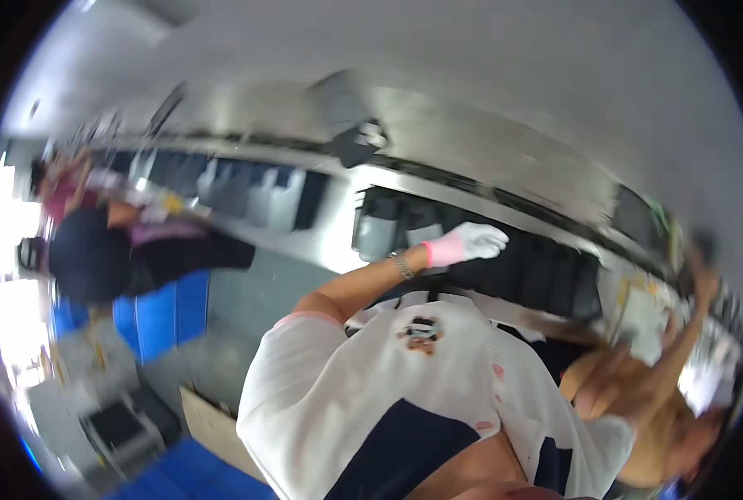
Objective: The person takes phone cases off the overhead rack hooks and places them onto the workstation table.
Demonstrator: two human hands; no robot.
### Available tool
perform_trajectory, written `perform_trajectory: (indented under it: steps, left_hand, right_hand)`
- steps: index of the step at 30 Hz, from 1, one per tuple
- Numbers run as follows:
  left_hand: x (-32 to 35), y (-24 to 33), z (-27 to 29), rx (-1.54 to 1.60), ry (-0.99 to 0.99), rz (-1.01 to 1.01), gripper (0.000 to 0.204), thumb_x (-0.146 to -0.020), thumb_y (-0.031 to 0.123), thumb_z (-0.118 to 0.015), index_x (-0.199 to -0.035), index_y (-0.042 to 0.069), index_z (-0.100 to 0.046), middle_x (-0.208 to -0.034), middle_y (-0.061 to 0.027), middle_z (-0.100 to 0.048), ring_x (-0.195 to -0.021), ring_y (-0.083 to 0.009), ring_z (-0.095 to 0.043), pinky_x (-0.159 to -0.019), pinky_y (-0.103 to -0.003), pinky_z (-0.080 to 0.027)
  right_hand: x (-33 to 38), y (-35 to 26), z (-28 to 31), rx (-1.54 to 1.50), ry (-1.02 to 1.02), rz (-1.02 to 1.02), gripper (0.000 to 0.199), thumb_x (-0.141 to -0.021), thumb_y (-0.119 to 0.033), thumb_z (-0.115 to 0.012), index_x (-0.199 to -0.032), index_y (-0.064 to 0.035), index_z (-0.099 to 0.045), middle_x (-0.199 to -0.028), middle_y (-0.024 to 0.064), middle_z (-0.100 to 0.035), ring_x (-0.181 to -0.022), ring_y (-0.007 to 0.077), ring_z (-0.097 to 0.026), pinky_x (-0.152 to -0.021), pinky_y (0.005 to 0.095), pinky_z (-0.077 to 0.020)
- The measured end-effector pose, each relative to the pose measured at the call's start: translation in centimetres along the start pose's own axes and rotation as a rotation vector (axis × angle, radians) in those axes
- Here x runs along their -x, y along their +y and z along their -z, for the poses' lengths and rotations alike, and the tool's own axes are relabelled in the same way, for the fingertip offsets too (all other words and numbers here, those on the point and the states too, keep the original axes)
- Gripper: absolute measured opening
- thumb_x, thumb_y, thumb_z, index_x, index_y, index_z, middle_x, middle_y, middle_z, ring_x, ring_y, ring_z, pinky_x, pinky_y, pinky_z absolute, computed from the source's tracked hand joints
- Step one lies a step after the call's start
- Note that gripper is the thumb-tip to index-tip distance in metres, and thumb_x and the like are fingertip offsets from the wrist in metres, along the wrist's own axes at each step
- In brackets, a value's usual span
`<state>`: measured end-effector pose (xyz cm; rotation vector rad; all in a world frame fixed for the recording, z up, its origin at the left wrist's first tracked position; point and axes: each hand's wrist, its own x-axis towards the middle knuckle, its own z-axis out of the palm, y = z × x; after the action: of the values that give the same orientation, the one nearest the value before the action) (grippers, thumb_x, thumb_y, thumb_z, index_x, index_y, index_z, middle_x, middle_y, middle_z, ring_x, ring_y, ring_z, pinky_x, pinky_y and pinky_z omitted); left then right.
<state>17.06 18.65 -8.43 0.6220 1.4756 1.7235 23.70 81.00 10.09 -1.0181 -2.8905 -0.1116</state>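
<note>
My left hand (pixel 476 242) wears a white glove with a pink cuff and has a wristwatch (pixel 402 265) behind it. Its fingers are loosely stretched and hold nothing I can see. Just beyond and under it lies a row of black, flat pieces (pixel 538 271) along a long bench. Light grey pieces (pixel 377 236) rest to the left of the glove. On my right side, a blurred forearm (pixel 676 354) stretches from near my white sleeve toward the bench. It appears to be my right arm, but its hand is smeared and overlaps a person beside me.
A person in tan (pixel 638 400) is close on my right. Farther left, a person in dark clothes (pixel 96 254) leans at the bench beside dark pieces (pixel 230 192). A grey object with a black part (pixel 346 112) stands above the bench. Blue bins (pixel 161 317) and cardboard (pixel 221 429) lie left.
</note>
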Motion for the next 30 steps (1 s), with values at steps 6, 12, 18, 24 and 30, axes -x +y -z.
perform_trajectory:
  steps: [6,12,18,24,30]
  left_hand:
    - [15.4,3.1,15.0,-0.142,0.984,-0.011,0.074,-0.084,0.006,-0.071,-0.143,0.006,-0.027,-0.123,-0.0076,-0.048,-0.114,-0.0171,-0.05,-0.096,-0.032,-0.045]
    - [13.8,11.1,20.8,-0.148,1.125,-0.461,0.081,-0.089,0.003,-0.065,-0.151,0.002,-0.013,-0.137,-0.0161,-0.045,-0.121,-0.0224,-0.049,-0.103,-0.032,-0.042]
    - [6.7,11.5,20.7,0.244,0.632,-0.378,0.035,-0.099,0.013,-0.053,-0.131,0.0,-0.047,-0.096,-0.0057,-0.062,-0.095,-0.0172,-0.063,-0.087,-0.032,-0.051]
    - [4.0,12.9,14.8,0.144,0.39,-0.361,0.021,-0.092,0.005,-0.062,-0.109,0.002,-0.051,-0.101,-0.0076,-0.062,-0.113,-0.0171,-0.057,-0.095,-0.03,-0.045]
    - [-2.0,11.5,8.8,0.039,0.287,-0.356,0.025,-0.084,0.004,-0.073,-0.094,0.003,-0.05,-0.103,-0.0077,-0.058,-0.107,-0.0138,-0.059,-0.093,-0.027,-0.048]
  right_hand:
    - [2.3,-14.8,4.4,-0.625,0.215,0.323,0.063,-0.093,-0.05,-0.058,-0.122,0.0054,-0.057,-0.111,0.0187,-0.064,-0.107,0.0244,-0.062,-0.093,0.0374,-0.0455]
    - [20.1,-42.5,8.3,-1.578,-0.43,0.985,0.086,-0.083,-0.05,-0.067,-0.145,-0.0037,-0.031,-0.141,0.0147,-0.046,-0.132,0.0238,-0.042,-0.114,0.039,-0.0281]
    - [20.2,-50.7,5.4,-1.548,-0.513,0.945,0.095,-0.066,-0.036,-0.089,-0.138,-0.0058,-0.036,-0.141,0.0096,-0.046,-0.132,0.0196,-0.043,-0.11,0.0315,-0.0347]
    - [21.1,-43.2,3.8,-1.592,-0.464,0.905,0.097,-0.054,-0.03,-0.094,-0.134,-0.0067,-0.043,-0.134,0.0089,-0.054,-0.125,0.0199,-0.05,-0.107,0.0342,-0.0388]
    - [20.7,-40.9,5.6,-1.068,-0.192,0.85,0.099,-0.052,-0.035,-0.093,-0.133,-0.0056,-0.045,-0.13,0.01,-0.054,-0.122,0.0243,-0.05,-0.103,0.0375,-0.039]
